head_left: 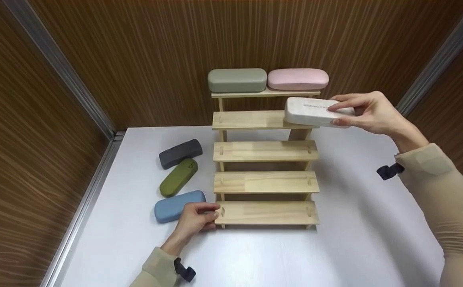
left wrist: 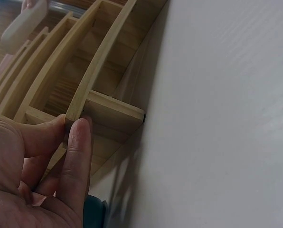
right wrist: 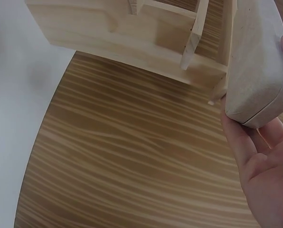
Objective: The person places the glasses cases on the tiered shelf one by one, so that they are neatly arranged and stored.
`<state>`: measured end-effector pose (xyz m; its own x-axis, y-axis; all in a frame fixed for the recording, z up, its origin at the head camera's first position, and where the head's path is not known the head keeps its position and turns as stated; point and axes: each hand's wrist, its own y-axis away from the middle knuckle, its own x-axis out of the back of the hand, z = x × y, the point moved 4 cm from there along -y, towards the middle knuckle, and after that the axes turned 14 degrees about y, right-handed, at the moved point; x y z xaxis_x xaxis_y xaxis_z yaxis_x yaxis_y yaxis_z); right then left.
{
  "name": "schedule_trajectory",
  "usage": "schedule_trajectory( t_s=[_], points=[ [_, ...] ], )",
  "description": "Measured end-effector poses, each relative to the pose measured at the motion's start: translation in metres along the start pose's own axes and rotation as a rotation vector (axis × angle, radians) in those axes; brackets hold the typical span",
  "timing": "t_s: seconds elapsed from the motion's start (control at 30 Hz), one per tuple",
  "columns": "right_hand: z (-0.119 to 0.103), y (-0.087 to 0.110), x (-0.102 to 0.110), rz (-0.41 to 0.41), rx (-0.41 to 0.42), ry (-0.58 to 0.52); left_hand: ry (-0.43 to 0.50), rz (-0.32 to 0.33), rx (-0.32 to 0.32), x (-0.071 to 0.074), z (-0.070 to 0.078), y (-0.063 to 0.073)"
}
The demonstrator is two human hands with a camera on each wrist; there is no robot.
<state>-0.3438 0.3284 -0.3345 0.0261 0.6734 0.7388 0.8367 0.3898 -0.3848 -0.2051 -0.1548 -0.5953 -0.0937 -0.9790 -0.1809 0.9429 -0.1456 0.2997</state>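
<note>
Right hand (head_left: 371, 113) grips a whitish, rounded case (head_left: 306, 111), apparently grey-lettered.

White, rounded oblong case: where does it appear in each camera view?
Head: white case right of centre, in the right hand.
Left wrist: case near the top left corner.
Right wrist: case at the upper right.
Shared landmark: the stepped, pale wooden rack.

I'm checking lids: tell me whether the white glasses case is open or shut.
Shut: the white glasses case in the right hand shows only a narrow, closed seam.
</note>
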Motion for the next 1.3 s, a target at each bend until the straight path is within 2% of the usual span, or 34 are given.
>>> schedule_trajectory(
  t_s=[0.27, 0.53, 0.8, 1.3],
  points=[
    [-0.003, -0.014, -0.012, -0.057, -0.039, 0.086, 0.000, 0.001, 0.002, 0.000, 0.000, 0.000],
    [-0.003, -0.028, -0.028, -0.120, -0.044, 0.093, 0.017, -0.006, -0.005, 0.001, -0.001, 0.001],
    [0.002, -0.034, -0.038, -0.107, -0.047, 0.097, 0.021, -0.010, -0.005, 0.000, -0.001, 0.000],
    [0.009, -0.033, -0.045, -0.095, -0.047, 0.116, 0.019, -0.008, 0.002, 0.000, -0.001, 0.000]
  ],
)
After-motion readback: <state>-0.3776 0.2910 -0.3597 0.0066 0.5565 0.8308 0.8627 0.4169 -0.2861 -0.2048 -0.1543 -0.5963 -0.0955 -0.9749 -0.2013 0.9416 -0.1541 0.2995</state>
